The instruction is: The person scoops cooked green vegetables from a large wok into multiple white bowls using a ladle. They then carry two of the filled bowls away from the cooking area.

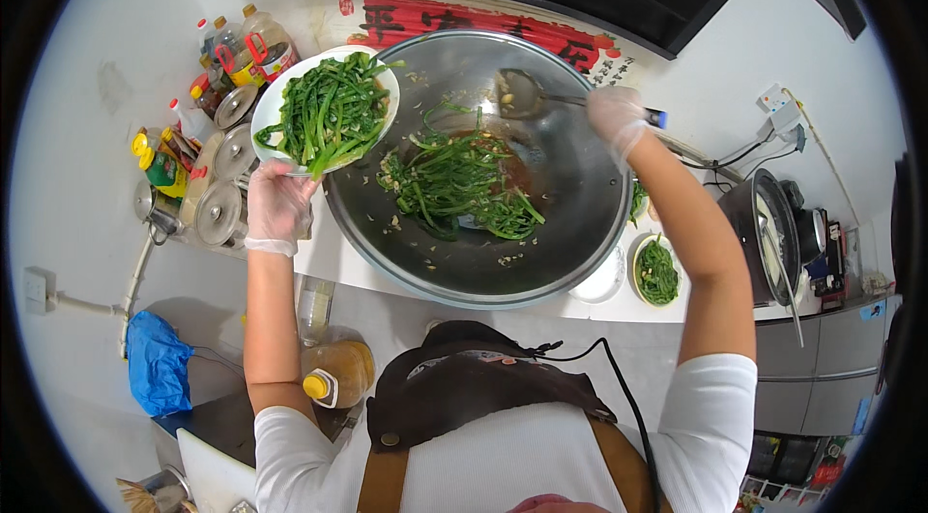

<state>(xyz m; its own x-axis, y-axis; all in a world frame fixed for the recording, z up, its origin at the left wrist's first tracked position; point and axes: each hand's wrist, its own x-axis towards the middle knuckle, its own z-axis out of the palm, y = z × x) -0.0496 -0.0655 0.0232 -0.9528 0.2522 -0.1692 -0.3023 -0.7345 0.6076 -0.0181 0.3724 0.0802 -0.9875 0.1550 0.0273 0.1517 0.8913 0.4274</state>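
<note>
My left hand (278,200), in a clear plastic glove, grips the near edge of a white plate (262,114) heaped with cooked green stalks (330,110). The plate is held at the left rim of a large metal wok (573,252). My right hand (615,115), also gloved, is closed around the handle of a metal spatula (519,94). The spatula's blade lies over the far part of the wok, with bits of garlic on it. More cooked greens (464,183) rest in brown sauce in the wok's middle, with garlic bits scattered about the metal.
Small dishes stand right of the wok, one with greens (657,272). Farther right is a deep dark pot (763,237) with tongs or a utensil. Sauce bottles (264,41) and lidded metal jars (217,214) crowd the left side. A large oil jug (341,374) stands below the counter.
</note>
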